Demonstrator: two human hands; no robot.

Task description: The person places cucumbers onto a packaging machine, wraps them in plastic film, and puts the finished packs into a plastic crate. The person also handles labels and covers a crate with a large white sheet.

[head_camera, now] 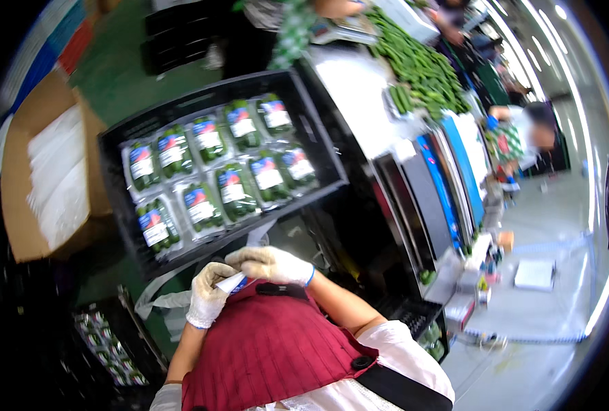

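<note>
My left hand (209, 294), in a white knit glove, grips a white and blue label (232, 282) in front of the red apron. My right hand (271, 264), gloved too, is beside it at the upper edge of the label, its fingers curled; whether it also pinches the label cannot be told. A pale strip of backing paper (168, 300) hangs by my left hand. Just beyond both hands, a black plastic crate (222, 242) holds two rows of clear-wrapped trays of green vegetables (200, 209), each bearing a printed label.
An open cardboard box (14, 205) with white plastic bags stands left. At lower left is another crate with packs (112, 349). A steel worktable (353, 97) at the right bears a heap of green vegetables (422, 61). Co-workers are at the top and far right.
</note>
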